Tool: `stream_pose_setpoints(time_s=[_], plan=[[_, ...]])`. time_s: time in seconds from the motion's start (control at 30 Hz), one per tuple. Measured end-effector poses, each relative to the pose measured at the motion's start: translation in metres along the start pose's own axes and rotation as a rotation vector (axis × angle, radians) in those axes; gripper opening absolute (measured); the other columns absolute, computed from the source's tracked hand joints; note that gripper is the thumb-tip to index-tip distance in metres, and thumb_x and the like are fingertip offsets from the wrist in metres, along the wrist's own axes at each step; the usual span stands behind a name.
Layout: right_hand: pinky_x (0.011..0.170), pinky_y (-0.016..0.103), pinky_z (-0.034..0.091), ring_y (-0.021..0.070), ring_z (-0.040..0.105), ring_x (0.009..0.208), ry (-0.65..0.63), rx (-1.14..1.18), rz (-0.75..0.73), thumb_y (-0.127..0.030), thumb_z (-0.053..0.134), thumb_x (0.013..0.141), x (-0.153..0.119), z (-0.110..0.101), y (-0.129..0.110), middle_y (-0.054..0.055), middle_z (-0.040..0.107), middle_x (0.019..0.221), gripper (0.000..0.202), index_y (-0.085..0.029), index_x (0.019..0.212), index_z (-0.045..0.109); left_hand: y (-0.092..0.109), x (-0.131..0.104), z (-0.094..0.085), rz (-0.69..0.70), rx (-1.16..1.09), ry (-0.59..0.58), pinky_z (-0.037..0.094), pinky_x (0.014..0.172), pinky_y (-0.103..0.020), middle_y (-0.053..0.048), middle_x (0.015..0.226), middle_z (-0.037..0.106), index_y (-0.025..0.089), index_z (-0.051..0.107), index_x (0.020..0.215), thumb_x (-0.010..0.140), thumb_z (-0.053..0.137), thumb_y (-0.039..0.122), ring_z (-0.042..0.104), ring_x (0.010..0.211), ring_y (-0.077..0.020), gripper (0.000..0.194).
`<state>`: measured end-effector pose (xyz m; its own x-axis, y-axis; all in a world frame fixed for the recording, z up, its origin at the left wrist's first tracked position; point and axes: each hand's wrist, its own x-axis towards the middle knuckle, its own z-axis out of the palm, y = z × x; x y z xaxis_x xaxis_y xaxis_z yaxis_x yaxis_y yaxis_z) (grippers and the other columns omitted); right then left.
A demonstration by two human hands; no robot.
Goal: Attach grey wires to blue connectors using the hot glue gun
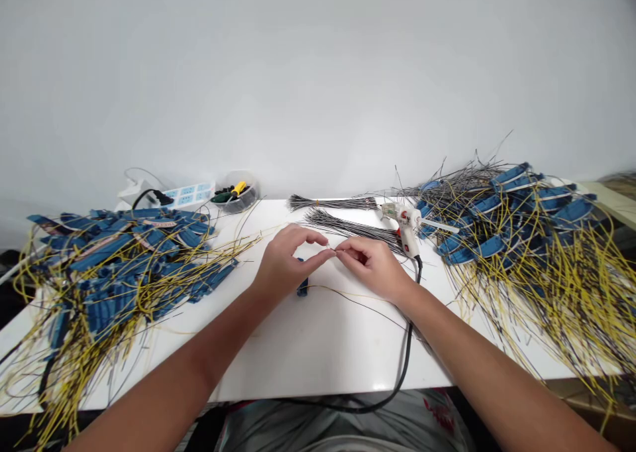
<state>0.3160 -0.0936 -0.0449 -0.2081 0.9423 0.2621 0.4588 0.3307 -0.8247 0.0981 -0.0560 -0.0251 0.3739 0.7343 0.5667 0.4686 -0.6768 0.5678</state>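
My left hand [288,260] and my right hand [372,265] meet fingertip to fingertip over the middle of the white table [318,346]. Between the pinched fingers is a thin wire end [332,250]; a dark wire [358,299] trails from the hands toward me across the table. A small blue part [303,286] lies on the table just under my left hand, partly hidden by it. Which hand carries the wire's weight is hard to tell; both pinch it.
A heap of blue parts with yellow and black wires [119,266] covers the left side, a similar heap [521,226] the right. A white glue gun [408,230] with a black cord [405,366] lies right of my hands. Two black wire bundles [342,215], a power strip [186,193] and a tool bowl [237,193] sit behind.
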Motion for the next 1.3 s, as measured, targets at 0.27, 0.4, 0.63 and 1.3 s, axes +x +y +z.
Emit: stream_pose_setpoints(time_s=[0.27, 0.4, 0.63, 1.3], plan=[[0.061, 0.028, 0.035, 0.014, 0.049, 0.067, -0.009, 0.007, 0.001, -0.035, 0.06, 0.1, 0.0002, 0.0003, 0.0002, 0.002, 0.062, 0.077, 0.022, -0.02, 0.096, 0.075, -0.0009, -0.0005, 0.0008, 0.048, 0.031, 0.001, 0.054, 0.088, -0.035, -0.002, 0.095, 0.078, 0.025, 0.076, 0.095, 0.09, 0.08, 0.037, 0.069, 0.092, -0.0198, 0.014], [0.061, 0.028, 0.035, 0.014, 0.05, 0.067, -0.009, -0.003, -0.002, -0.035, 0.06, 0.101, 0.0003, 0.0003, 0.0003, 0.002, 0.064, 0.077, 0.022, -0.02, 0.098, 0.076, -0.0025, -0.0007, 0.0011, 0.064, 0.019, 0.007, 0.055, 0.087, -0.034, -0.001, 0.094, 0.078, 0.025, 0.077, 0.095, 0.091, 0.08, 0.033, 0.069, 0.09, -0.0188, 0.009], [0.061, 0.028, 0.037, 0.0137, 0.051, 0.068, -0.005, -0.005, -0.023, -0.033, 0.061, 0.101, 0.0003, 0.0004, 0.0017, 0.003, 0.068, 0.083, 0.02, -0.02, 0.098, 0.076, -0.002, -0.0009, 0.0005, 0.078, -0.028, -0.001, 0.056, 0.083, -0.032, -0.001, 0.093, 0.079, 0.026, 0.08, 0.098, 0.092, 0.079, 0.032, 0.07, 0.088, -0.0175, 0.008], [0.061, 0.029, 0.037, 0.0134, 0.051, 0.068, -0.004, -0.014, -0.037, -0.031, 0.063, 0.101, 0.0001, 0.0009, 0.0028, 0.001, 0.067, 0.082, 0.017, -0.021, 0.097, 0.076, -0.0054, -0.0004, 0.0035, 0.146, -0.015, 0.04, 0.054, 0.088, -0.032, -0.001, 0.096, 0.079, 0.024, 0.078, 0.099, 0.09, 0.082, 0.028, 0.07, 0.091, -0.0172, 0.011]])
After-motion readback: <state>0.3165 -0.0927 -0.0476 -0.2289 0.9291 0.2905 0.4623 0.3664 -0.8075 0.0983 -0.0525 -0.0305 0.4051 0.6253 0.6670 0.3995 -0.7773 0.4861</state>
